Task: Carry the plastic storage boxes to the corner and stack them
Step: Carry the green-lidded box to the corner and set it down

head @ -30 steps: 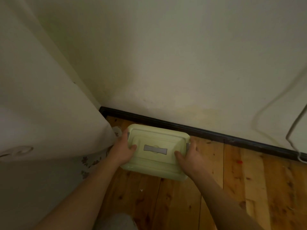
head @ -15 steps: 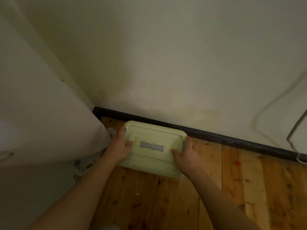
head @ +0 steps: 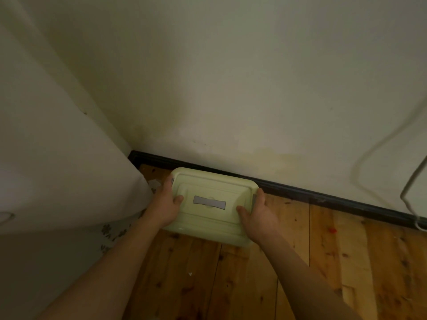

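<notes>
Now lowering pale green storage box [head: 212, 205], gripped by left hand [head: 165, 207] and right hand [head: 260, 215], beside black skirting board [head: 300, 192]; next, probably setting down.

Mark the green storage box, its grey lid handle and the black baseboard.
green storage box [head: 208, 224], head view, front of the lid
grey lid handle [head: 209, 202], head view, middle of the strip
black baseboard [head: 323, 196], head view, its face
</notes>
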{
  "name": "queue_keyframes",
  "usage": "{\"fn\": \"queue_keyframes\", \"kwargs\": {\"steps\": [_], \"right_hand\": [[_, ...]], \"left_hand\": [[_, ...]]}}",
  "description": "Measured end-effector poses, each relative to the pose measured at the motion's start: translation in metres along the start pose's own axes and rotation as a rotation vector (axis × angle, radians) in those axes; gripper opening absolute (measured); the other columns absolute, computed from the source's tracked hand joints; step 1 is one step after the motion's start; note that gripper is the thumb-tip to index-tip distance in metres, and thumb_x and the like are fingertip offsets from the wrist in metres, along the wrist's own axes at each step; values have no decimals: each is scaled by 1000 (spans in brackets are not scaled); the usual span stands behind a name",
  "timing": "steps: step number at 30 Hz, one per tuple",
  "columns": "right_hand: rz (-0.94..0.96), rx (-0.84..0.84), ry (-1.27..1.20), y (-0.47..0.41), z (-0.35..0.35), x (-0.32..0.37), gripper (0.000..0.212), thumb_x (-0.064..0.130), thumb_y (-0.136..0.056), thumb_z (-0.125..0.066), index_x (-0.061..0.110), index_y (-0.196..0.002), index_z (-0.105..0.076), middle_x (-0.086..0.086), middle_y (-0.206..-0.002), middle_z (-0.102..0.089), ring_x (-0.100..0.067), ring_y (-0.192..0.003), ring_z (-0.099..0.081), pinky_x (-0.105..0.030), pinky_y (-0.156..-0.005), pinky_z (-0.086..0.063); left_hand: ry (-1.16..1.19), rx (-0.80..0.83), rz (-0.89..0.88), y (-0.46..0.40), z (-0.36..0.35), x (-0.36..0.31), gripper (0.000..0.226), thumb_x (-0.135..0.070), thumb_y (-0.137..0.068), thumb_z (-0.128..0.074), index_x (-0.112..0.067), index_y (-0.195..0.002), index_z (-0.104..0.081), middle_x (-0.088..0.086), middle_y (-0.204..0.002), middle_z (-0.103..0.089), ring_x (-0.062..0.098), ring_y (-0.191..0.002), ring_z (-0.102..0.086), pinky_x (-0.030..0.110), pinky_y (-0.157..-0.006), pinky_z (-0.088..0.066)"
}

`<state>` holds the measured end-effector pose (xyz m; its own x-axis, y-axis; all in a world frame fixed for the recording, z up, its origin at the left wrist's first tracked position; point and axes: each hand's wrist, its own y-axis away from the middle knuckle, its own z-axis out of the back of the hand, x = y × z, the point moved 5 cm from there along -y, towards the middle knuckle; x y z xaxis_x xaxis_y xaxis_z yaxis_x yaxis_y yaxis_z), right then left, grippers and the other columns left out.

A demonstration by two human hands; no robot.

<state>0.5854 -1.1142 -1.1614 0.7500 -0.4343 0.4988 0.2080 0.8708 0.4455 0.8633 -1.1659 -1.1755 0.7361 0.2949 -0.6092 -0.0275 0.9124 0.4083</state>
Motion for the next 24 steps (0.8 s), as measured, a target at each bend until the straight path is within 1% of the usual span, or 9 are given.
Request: {"fn": "queue_keyframes", "kwargs": {"steps": [6,10,14,18,20,24], "right_hand": [[22,5,10,-4,-1,5,82,49,-98,-51,18,-158,-4,-14,-148,-42,-34,-123,-53,-46,-97,-50],[24,18,26,-4,1,7,83,49,-98,-50,17,-158,-3,-15,-151,-38,-35,-126,-51,-46,-100,-48],[37,37,56,-2,2,8,83,51,-98,-47,16,-158,-1,-15,-152,-37,-35,-125,-52,-47,-99,-48],[19,34,110,3,11,9,83,54,-98,-43,18,-158,1,-16,-155,-31,-35,-127,-51,-47,-95,-51],[21,17,137,6,19,11,82,55,-99,-41,14,-158,-2,-17,-155,-31,-34,-127,-51,-45,-95,-50],[30,-36,188,17,47,26,76,56,-99,-38,11,-156,-14,-17,-150,-38,-33,-127,-50,-42,-95,-49]], "left_hand": [[-36,-22,-3,-6,2,2,74,-30,-100,-53,-24,-157,-7,9,-158,-27,31,-140,-34,42,-114,-31],[-55,-18,5,-7,3,5,74,-30,-100,-53,-24,-157,-6,10,-159,-27,32,-140,-35,44,-114,-31],[-67,-21,-18,-6,4,2,74,-30,-100,-53,-23,-158,-7,11,-158,-25,32,-140,-33,45,-115,-30],[-68,-67,-34,-2,15,-5,76,-37,-98,-54,-21,-158,-9,10,-159,-25,29,-143,-28,43,-116,-28],[-70,-90,-15,0,23,-10,79,-41,-98,-54,-20,-158,-8,10,-160,-21,28,-144,-26,43,-116,-26],[-42,-135,-3,14,43,-30,77,-45,-98,-52,-20,-158,-11,12,-160,-22,30,-139,-36,43,-113,-31]]}}
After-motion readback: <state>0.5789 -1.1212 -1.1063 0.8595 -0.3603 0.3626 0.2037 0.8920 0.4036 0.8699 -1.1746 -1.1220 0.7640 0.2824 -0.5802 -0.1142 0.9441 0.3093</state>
